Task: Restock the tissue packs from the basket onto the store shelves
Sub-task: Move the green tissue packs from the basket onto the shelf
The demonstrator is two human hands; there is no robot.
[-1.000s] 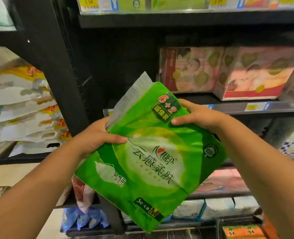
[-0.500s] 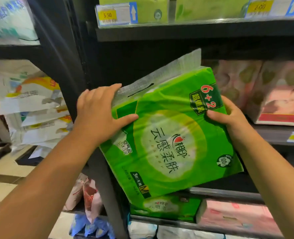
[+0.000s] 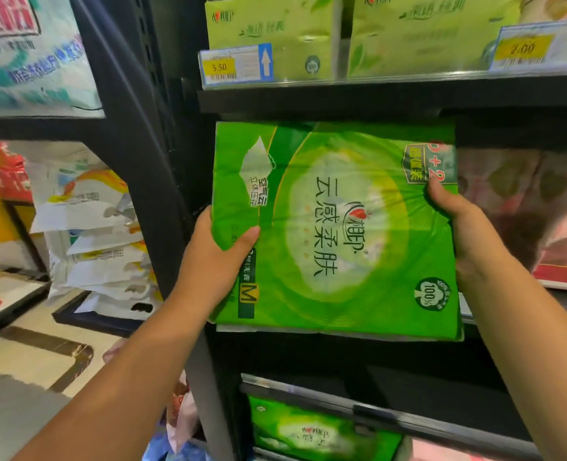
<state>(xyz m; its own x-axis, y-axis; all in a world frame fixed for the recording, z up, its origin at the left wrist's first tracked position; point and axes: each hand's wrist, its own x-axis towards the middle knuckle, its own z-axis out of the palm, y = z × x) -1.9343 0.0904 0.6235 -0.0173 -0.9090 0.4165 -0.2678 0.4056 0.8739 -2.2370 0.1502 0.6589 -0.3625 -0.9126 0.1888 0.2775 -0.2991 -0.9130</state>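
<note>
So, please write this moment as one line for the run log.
left hand: grips green tissue pack, left edge | right hand: grips right edge | pack: upright, below upper shelf | released: no

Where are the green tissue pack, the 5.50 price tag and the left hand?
green tissue pack (image 3: 335, 227), head view, front face centre
5.50 price tag (image 3: 219, 67), head view, yellow price patch
left hand (image 3: 212, 264), head view, below the thumb

Green tissue pack (image 3: 335, 227) (upright, front facing out) in shelf opening.

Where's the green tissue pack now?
Head view, centre: green plastic tissue pack, gripped by left hand and right hand, upright under the upper shelf, left of pink packs.
</note>
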